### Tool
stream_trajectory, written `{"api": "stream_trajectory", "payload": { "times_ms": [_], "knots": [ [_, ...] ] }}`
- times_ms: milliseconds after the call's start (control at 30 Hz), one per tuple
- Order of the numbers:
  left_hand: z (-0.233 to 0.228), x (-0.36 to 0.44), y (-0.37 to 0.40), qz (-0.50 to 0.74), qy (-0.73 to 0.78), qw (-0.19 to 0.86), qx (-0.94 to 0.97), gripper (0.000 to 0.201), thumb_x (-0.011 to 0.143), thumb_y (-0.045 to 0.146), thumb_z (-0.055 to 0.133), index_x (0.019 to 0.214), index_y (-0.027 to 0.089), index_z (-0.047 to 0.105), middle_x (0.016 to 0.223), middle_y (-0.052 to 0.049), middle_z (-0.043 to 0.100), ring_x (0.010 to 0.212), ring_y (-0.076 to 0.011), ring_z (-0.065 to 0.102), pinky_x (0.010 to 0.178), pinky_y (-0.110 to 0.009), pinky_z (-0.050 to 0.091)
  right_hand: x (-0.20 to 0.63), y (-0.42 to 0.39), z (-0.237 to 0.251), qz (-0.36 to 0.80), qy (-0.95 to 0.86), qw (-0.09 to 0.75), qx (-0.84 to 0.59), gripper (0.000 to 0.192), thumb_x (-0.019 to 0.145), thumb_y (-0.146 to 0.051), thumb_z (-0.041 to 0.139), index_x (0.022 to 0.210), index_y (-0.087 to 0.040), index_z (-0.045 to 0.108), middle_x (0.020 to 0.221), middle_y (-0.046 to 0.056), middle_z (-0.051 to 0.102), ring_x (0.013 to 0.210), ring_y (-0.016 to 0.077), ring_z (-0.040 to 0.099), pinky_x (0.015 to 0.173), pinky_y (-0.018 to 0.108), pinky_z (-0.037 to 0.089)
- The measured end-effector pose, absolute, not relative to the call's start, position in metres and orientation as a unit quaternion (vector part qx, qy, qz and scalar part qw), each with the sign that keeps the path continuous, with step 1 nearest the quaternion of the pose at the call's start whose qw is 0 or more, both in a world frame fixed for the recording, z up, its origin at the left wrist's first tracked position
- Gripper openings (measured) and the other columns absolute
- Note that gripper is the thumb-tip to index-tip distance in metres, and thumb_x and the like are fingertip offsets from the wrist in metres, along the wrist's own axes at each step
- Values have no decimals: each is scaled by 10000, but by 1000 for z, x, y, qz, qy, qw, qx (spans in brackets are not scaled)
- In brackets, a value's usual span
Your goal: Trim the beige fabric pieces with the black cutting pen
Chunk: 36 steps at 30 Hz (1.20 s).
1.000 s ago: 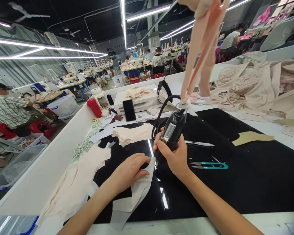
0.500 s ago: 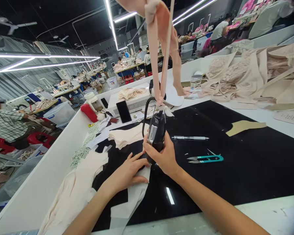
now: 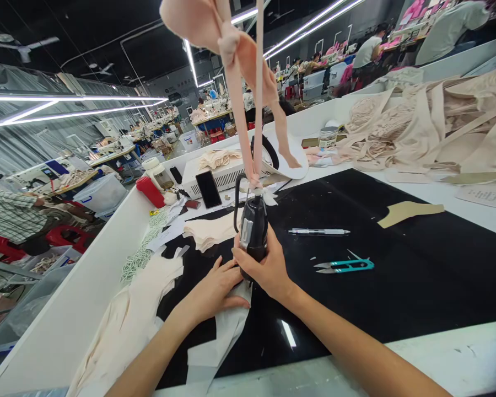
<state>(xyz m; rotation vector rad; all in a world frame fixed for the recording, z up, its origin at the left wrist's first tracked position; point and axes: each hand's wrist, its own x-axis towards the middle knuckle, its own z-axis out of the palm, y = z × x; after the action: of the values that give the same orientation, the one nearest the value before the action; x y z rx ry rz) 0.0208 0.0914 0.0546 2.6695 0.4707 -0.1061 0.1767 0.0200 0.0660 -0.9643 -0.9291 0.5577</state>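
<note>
On the black bench (image 3: 397, 286), near its front edge, the right hand (image 3: 268, 270) is clenched around a black handheld cutter (image 3: 254, 231), held upright with its tip down on a pale fabric piece (image 3: 227, 325). The cutter hangs from pink fabric strips (image 3: 248, 110) tied to its top. The left hand (image 3: 219, 286) lies flat, fingers spread, pinning the fabric piece just beside the tip; it grips nothing.

My read on progress: a stack of cut pieces (image 3: 213, 231) sits behind the hands, and loose offcuts (image 3: 128, 320) lie to the left, so some cutting looks done. The piece under the tool appears mid-cut; I cannot see the cut line itself. Teal snips (image 3: 345, 266) and a pen (image 3: 318, 232) lie untouched to the right.
</note>
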Motion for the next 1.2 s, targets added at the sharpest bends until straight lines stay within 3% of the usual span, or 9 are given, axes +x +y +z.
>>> {"api": "stream_trajectory", "payload": {
  "times_ms": [167,300,433,867,1100,1200],
  "knots": [
    [53,22,91,-21,173,221,959,729,859,313,840,1501,342,494,1593,-96,470,1510,-343,384,1251,-688,178,175,20,65,250,-430,749,-438,313,703,-295,790,837,-263,509,730,-56,580,646,147,556,622,295,519],
    [53,21,92,-23,168,221,960,489,854,357,841,1293,285,641,1429,-75,617,1505,-327,388,1265,-643,187,181,18,65,257,-428,751,-433,284,764,-319,771,908,-266,532,785,-42,613,651,150,579,634,314,537],
    [54,22,92,-31,174,234,956,351,862,388,830,1124,259,633,1239,-34,688,1467,-313,434,1260,-655,144,187,19,63,257,-418,758,-430,275,813,-349,747,982,-275,543,834,-36,626,643,144,575,631,323,543],
    [55,24,93,-37,179,245,952,344,854,366,842,1100,261,626,1307,-53,656,1460,-318,436,1246,-661,148,186,18,64,267,-412,758,-429,278,794,-351,755,947,-272,537,825,-36,626,638,145,575,628,326,553],
    [54,23,93,-36,182,252,950,365,856,378,839,1151,279,649,1283,-46,673,1457,-319,446,1249,-667,132,184,18,66,266,-411,757,-433,273,788,-322,725,976,-276,533,775,-47,604,592,140,550,595,322,544],
    [53,22,94,-30,176,247,953,389,843,382,851,1168,282,662,1363,-56,644,1476,-321,422,1255,-665,127,182,14,65,275,-413,756,-428,300,799,-332,730,1026,-279,542,795,-41,612,616,147,571,599,323,552]
  ]
}}
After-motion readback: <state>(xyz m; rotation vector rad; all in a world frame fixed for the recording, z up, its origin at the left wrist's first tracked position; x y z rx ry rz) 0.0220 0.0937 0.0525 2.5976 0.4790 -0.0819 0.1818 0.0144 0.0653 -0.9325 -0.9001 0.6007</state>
